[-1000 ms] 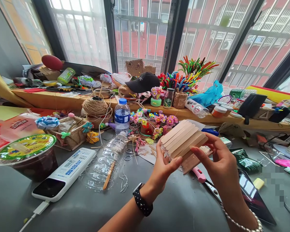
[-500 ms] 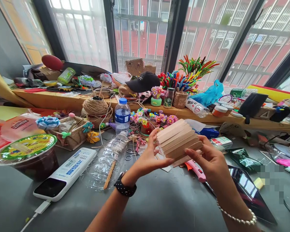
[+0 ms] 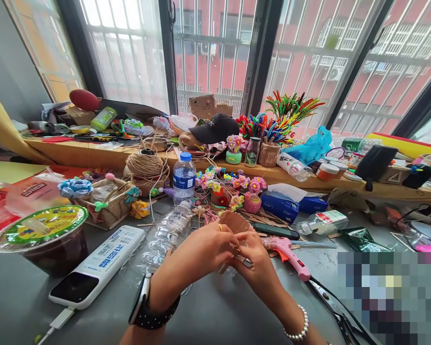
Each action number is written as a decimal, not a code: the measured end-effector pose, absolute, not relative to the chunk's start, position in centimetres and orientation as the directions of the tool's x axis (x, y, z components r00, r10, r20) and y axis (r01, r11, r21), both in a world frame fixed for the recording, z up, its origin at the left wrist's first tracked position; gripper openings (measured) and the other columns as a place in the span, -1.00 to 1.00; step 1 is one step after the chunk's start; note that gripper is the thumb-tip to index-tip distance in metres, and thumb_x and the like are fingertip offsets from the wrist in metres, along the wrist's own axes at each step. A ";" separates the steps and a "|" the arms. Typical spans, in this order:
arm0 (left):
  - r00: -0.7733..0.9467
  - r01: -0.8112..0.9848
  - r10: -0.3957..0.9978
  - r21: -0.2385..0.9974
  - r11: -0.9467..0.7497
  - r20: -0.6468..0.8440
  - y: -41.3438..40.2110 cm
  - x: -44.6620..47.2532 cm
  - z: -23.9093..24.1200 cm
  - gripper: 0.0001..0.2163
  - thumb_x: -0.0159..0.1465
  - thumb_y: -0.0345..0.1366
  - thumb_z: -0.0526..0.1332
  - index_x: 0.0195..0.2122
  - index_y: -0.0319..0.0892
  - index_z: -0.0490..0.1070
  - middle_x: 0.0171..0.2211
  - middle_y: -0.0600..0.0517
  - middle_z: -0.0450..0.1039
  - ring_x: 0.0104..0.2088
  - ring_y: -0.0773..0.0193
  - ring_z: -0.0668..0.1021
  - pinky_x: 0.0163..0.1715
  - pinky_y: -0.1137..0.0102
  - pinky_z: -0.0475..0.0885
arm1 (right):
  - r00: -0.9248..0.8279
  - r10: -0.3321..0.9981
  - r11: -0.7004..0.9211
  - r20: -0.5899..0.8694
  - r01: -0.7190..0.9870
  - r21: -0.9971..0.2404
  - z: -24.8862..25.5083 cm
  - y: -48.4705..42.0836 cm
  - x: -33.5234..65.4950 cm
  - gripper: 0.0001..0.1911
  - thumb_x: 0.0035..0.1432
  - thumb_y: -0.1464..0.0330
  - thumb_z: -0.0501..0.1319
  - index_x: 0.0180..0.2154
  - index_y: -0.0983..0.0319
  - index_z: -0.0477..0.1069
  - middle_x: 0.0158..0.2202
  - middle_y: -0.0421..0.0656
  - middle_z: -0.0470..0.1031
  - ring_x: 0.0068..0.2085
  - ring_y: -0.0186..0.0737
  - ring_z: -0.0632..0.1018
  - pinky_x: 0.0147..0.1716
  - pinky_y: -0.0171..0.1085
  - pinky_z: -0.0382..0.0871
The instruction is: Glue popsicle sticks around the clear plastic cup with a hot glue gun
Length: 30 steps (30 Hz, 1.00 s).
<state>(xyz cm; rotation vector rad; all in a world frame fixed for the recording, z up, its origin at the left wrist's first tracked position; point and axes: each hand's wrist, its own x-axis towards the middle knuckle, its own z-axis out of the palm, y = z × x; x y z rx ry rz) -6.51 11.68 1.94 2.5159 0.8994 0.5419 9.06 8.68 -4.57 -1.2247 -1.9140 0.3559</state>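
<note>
Both my hands are together over the grey table, with fingers closed around a curved piece made of wooden craft sticks. Its scalloped top edge rises behind my fingers; most of the rest is hidden by them. My left hand, with a ring and a dark watch strap, grips it from the left. From the right, my right hand presses its fingertips on it close to the left ones. Just right of my hands lies a pink glue gun. A clear plastic bottle lies left, partly behind my left forearm.
Scissors lie right of my right forearm. To the left are a white power bank and a lidded cup. A blue-labelled bottle, crocheted flowers and a tissue pack stand behind.
The craft-stick piece has been lowered, turned and drawn closer, so its broad stick face no longer shows. My hands have come together around it, uncovering the glue gun and scissors.
</note>
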 end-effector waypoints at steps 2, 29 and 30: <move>0.725 0.530 0.656 0.436 -0.727 0.213 11.8 -6.5 1.8 -0.81 0.06 -0.42 0.20 -0.28 -0.10 0.46 -0.29 0.00 0.47 -0.23 0.15 0.46 -0.10 0.28 0.24 | -0.180 0.862 0.477 0.474 0.606 -0.637 -4.3 8.5 9.3 -0.87 0.02 0.28 0.18 -0.41 0.15 0.48 -0.25 -0.15 0.41 -0.14 -0.19 0.38 -0.02 -0.04 0.15; 0.766 0.487 0.567 0.301 -0.820 0.304 8.2 -3.5 -1.0 -0.74 0.13 -0.25 0.20 -0.14 -0.12 0.32 -0.23 0.03 0.41 -0.24 0.26 0.47 -0.28 0.45 0.35 | -0.024 0.999 -0.043 -0.047 0.145 -0.988 -6.6 3.7 15.5 -0.75 -0.03 0.20 0.20 -0.33 0.22 0.38 -0.39 -0.16 0.50 -0.29 -0.23 0.50 -0.21 -0.22 0.33; 0.765 0.501 0.581 0.310 -0.808 0.278 7.8 -3.4 -2.1 -0.73 0.12 -0.26 0.21 -0.13 -0.13 0.32 -0.23 0.03 0.41 -0.25 0.25 0.48 -0.29 0.44 0.37 | -0.051 0.997 -0.047 -0.055 0.141 -0.989 -6.6 3.6 15.4 -0.76 -0.03 0.21 0.19 -0.33 0.22 0.38 -0.40 -0.16 0.50 -0.28 -0.23 0.50 -0.20 -0.23 0.33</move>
